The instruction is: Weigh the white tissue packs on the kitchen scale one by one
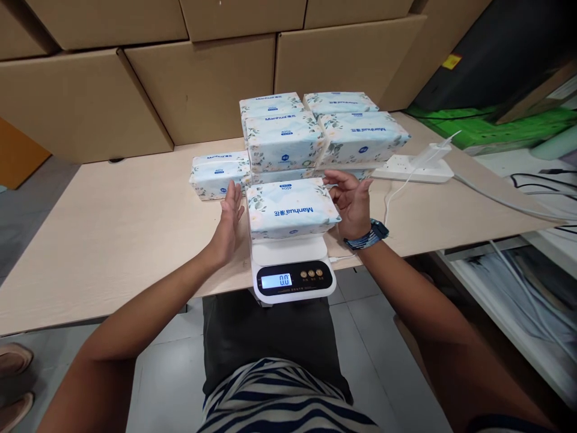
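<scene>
A pack of tissues (293,207), pale blue with flower print, sits on the white digital kitchen scale (288,251) at the table's front edge. The scale's lit display (276,281) reads 0.0. To the left of this pack is my left hand (229,222), upright with fingers stretched and a small gap to the pack. My right hand (351,201) is at the pack's right end, fingers spread and slightly curled; whether a fingertip touches the pack I cannot tell. Just behind my left hand lies another tissue pack (219,171). More packs are stacked (286,141) behind the scale.
Large cardboard boxes (207,84) line the back of the wooden table (126,240). On the right, a white power strip (415,168) has a plug and cables, one running toward the scale. A green box (496,129) lies beyond the table's right side.
</scene>
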{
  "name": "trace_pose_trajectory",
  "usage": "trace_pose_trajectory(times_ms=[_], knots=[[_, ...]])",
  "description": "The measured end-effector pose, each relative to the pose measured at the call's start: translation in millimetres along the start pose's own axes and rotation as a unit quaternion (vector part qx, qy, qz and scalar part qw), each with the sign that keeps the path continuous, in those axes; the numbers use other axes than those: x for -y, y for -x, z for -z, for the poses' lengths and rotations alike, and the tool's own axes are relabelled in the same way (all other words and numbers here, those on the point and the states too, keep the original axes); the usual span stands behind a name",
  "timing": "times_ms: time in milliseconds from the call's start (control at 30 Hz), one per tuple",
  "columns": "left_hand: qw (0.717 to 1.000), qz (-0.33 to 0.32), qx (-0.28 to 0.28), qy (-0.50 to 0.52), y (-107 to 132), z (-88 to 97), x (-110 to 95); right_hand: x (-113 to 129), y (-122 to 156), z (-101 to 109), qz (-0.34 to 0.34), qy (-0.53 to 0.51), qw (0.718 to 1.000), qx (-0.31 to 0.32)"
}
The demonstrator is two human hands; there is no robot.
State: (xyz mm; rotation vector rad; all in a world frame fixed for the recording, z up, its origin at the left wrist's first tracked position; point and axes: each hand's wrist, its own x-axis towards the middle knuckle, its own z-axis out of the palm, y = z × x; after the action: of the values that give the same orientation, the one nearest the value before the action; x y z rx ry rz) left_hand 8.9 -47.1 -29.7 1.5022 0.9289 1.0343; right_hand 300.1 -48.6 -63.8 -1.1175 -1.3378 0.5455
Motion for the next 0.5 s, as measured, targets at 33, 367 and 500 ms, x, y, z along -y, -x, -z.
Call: trace_pose_trajectory(times_ms=[33, 367, 500], knots=[[1.000, 0.003, 0.001, -0.004, 0.0, 0.0, 0.0, 0.2, 0.5, -0.4, -0.004, 0.010, 1.000, 0.001], [0.998, -0.040, 0.038, -0.019, 5.1, 4.6, 0.5, 16.8, 10.4, -4.8, 0.093, 0.062, 0.993, -0.049], [0.989, -0.080, 0.118, -0.036, 9.0, 8.7, 4.5, 15.0, 14.5, -6.9, 0.133, 0.087, 0.987, -0.004]])
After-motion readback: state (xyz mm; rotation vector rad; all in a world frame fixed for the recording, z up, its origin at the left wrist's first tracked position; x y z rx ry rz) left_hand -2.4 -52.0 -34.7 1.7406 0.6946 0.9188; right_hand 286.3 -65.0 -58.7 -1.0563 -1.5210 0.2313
